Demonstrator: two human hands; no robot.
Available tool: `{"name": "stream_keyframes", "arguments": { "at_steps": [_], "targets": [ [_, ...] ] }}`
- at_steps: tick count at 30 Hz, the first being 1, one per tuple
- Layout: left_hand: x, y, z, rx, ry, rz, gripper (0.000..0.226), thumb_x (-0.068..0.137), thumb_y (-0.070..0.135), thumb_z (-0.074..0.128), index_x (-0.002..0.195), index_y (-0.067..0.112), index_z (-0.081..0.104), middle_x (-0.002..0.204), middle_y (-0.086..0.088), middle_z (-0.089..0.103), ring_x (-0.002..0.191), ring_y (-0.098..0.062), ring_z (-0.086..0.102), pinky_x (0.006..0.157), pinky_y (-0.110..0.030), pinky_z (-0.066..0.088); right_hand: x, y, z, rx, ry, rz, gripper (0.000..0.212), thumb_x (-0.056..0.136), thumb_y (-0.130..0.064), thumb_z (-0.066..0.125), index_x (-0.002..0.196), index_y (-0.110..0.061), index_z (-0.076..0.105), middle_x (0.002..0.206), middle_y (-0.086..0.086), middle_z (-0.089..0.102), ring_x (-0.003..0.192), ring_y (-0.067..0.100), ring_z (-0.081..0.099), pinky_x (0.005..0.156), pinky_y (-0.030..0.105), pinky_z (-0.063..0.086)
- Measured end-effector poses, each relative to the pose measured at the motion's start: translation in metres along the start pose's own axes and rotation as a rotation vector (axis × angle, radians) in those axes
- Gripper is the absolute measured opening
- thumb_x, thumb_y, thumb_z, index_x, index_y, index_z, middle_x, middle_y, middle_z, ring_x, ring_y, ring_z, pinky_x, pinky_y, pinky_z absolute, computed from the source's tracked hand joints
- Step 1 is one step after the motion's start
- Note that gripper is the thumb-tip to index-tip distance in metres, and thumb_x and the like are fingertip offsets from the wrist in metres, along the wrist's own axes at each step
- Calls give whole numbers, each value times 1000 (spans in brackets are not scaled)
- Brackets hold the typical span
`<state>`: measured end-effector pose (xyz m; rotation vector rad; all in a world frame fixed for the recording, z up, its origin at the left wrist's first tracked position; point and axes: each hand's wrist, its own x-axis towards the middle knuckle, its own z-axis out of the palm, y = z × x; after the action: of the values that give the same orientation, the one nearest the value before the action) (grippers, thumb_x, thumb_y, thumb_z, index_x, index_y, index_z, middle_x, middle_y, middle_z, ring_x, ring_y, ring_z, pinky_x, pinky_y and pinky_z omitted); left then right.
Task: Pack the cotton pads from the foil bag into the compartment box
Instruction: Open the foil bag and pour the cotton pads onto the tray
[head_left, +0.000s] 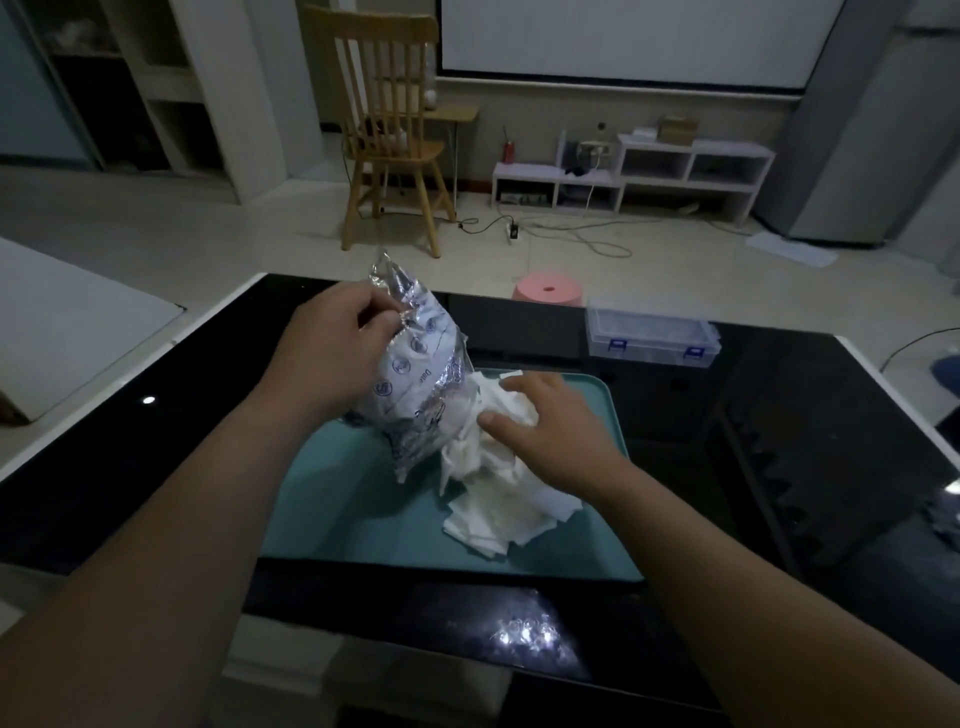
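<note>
Dark surface (779, 441): left hand (332, 358) pinches foil bag (415, 374); right hand (550, 431), spread over cotton pads (493, 514), nearer compartment box (652, 332) at one o'clock.

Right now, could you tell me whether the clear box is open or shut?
Shut: the clear box has its lid lying flat on top.

Cotton pads (498, 499) on tray (332, 514); compartment box (652, 332) behind.

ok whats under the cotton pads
The teal tray, on the black table. The tray surface beneath the cotton pads is covered, and the right hand hides some.
</note>
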<state>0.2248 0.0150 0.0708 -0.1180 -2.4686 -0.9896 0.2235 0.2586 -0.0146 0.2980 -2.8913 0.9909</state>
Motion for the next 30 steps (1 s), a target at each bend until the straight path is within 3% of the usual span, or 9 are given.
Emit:
{"name": "stream_keyframes", "arguments": {
  "at_steps": [6,10,16,20,26,30],
  "targets": [
    [14,-18,-5,35,20,-62,13,103,23,54,100,16,66,106,-1,66,97,-21,59,81,-32,41,-3,-3,5,-199,-1,-60,51,90,-56,57,137,-36,56,142,-9,55,134,21,47,111,49,38],
    [12,-48,-2,40,95,-227,17,103,25,51,100,15,65,102,-5,68,94,-27,61,78,-35,43,-4,-6,7,-193,5,-58,50,91,-50,59,137,-30,57,138,-6,57,131,22,49,109,45,39],
    [9,-62,9,-15,131,-313,14,101,21,52,98,16,65,98,-3,66,94,-28,62,81,-35,45,-4,-17,11,-122,-16,-117,91,76,-87,56,149,-34,42,151,-9,50,141,17,43,118,53,30],
    [6,-55,23,-62,76,-304,14,102,19,53,98,15,66,97,-4,67,92,-24,61,79,-32,41,-3,-26,22,-162,-18,-140,105,68,-94,56,153,-37,36,154,-9,48,144,16,40,121,61,23],
    [3,-56,36,-192,9,-375,14,103,22,54,99,20,68,91,4,67,87,-19,62,78,-33,46,-4,-34,37,-164,38,-187,88,74,-90,54,147,-43,37,151,-11,49,141,17,41,120,61,22],
    [2,-63,40,-285,-66,-415,17,102,21,55,91,21,68,91,-4,70,80,-20,62,77,-35,51,1,-38,39,-191,17,-209,61,87,-76,37,129,-36,56,135,-8,53,130,17,46,115,63,29]
  ]
}}
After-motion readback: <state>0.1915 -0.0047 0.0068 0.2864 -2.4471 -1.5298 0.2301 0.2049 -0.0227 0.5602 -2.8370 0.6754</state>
